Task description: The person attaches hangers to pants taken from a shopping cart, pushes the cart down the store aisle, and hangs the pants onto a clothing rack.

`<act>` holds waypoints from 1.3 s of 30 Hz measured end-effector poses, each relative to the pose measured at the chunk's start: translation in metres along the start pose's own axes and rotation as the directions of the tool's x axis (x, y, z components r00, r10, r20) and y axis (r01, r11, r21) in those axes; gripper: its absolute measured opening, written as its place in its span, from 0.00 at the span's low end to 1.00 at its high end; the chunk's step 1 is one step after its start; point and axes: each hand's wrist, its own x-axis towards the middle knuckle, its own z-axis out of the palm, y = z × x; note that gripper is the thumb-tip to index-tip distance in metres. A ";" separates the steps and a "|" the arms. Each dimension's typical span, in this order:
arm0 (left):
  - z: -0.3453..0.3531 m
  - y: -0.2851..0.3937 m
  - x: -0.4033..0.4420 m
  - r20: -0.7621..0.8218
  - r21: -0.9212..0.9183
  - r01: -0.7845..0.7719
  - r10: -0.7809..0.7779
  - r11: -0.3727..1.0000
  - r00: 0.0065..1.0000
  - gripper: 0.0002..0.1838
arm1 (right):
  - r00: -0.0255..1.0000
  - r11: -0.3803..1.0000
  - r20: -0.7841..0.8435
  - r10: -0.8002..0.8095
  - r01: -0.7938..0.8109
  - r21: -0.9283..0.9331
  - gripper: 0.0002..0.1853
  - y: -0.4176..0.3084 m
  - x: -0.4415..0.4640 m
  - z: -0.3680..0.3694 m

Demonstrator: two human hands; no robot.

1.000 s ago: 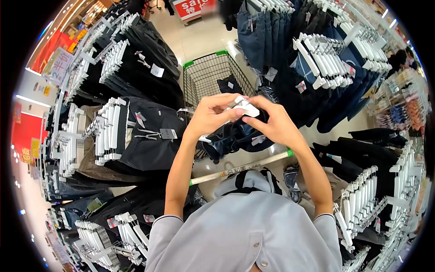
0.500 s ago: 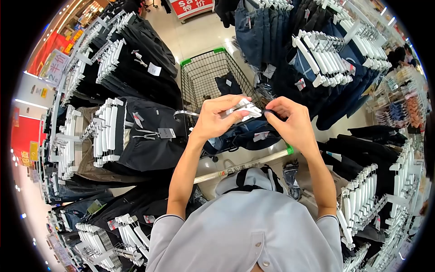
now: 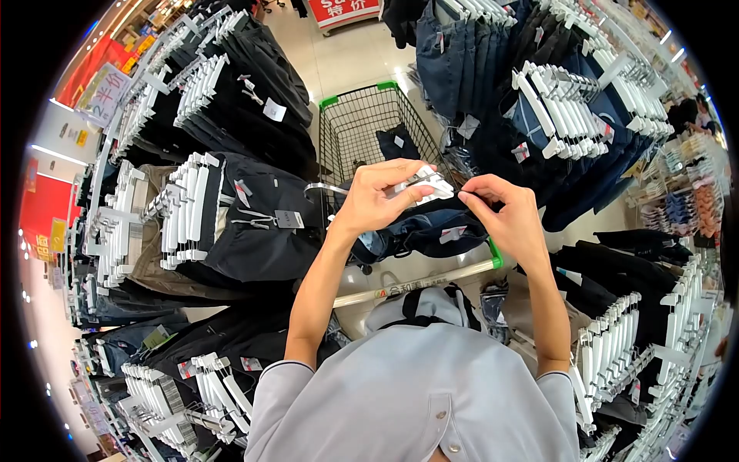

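Note:
In my left hand (image 3: 381, 196), closed between thumb and fingers, is a white clip hanger (image 3: 436, 185), its metal hook pointing left. My right hand (image 3: 506, 212) is raised just right of the hanger's clip end, thumb and forefinger pinched together. A small dark edge shows by those fingertips; what they hold is too small to make out. Below both hands, dark blue jeans (image 3: 419, 233) with a paper tag lie at the near end of the shopping cart (image 3: 331, 146), partly hidden by my hands. Another dark folded garment (image 3: 399, 142) with a white label lies farther inside the cart.
The cart handle (image 3: 419, 283) crosses in front of my body. Racks of dark trousers (image 3: 262, 219) on white hangers stand close on the left. Jeans (image 3: 466, 69) hang at the right, with more hangers (image 3: 612, 327) near my right elbow. A red sign (image 3: 344, 11) stands ahead.
My right fingertips have drawn slightly away from the hanger's clip end, and less dark cloth shows between them. The left hand keeps its hold. The whole view has shifted a little.

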 end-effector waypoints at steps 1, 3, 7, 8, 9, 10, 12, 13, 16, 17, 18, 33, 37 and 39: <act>0.001 0.001 0.000 0.020 0.013 -0.007 0.007 1.000 1.000 0.16 | 1.000 1.000 0.000 -0.001 0.001 -0.001 0.07 -0.002 0.000 0.000; 0.006 0.007 0.001 0.021 0.027 -0.054 0.053 0.998 0.998 0.16 | 1.000 1.000 0.012 0.010 -0.010 -0.022 0.07 -0.006 0.001 0.002; 0.015 0.014 0.005 0.075 0.151 -0.070 0.060 0.986 0.995 0.17 | 0.994 0.982 -0.017 -0.111 0.108 -0.154 0.07 -0.002 -0.001 0.004; 0.014 0.018 0.006 0.081 0.161 -0.073 0.060 0.984 0.995 0.18 | 0.989 0.978 -0.035 -0.145 0.138 -0.154 0.07 -0.002 -0.002 0.004; 0.015 0.019 0.006 0.080 0.158 -0.076 0.064 0.984 0.995 0.18 | 0.982 0.973 -0.051 -0.179 0.169 -0.157 0.07 -0.002 -0.002 0.003; 0.016 0.019 0.006 0.048 0.139 -0.101 0.095 0.985 0.994 0.16 | 0.982 0.972 -0.051 -0.179 0.169 -0.162 0.07 -0.001 -0.001 0.002; 0.017 0.020 0.006 0.012 0.119 -0.109 0.108 0.987 0.994 0.15 | 0.999 0.999 0.046 0.007 -0.008 0.033 0.09 0.003 -0.001 -0.004; 0.014 0.020 0.006 0.014 0.116 -0.098 0.097 0.988 0.995 0.15 | 0.983 0.999 0.184 0.009 -0.002 -0.036 0.19 0.005 0.001 -0.014; 0.015 0.039 0.011 0.084 0.178 -0.108 0.094 0.978 0.992 0.17 | 0.929 0.935 0.243 -0.278 0.320 -0.154 0.39 -0.004 0.003 -0.017; 0.019 0.043 0.012 0.093 0.196 -0.121 0.105 0.973 0.990 0.17 | 0.916 0.944 0.296 -0.271 0.313 -0.104 0.36 -0.011 0.006 -0.014; 0.022 0.050 0.017 0.148 0.216 -0.205 0.176 0.955 0.973 0.17 | 0.921 0.963 0.342 -0.186 0.239 -0.121 0.35 -0.018 0.009 -0.010; -0.016 0.082 -0.029 -0.302 0.700 -0.510 0.854 0.500 0.423 0.18 | 0.960 0.956 0.168 -0.226 0.251 -0.150 0.14 -0.040 -0.008 -0.034; -0.072 0.066 0.003 -0.463 0.713 -0.297 0.744 0.636 0.482 0.32 | 0.939 0.937 -0.082 -0.335 0.323 -0.132 0.15 -0.063 0.003 -0.063; -0.096 0.050 0.021 -0.517 0.235 -0.357 0.427 0.904 0.742 0.47 | 0.917 0.920 -0.166 -0.364 0.326 -0.215 0.16 -0.068 0.013 -0.078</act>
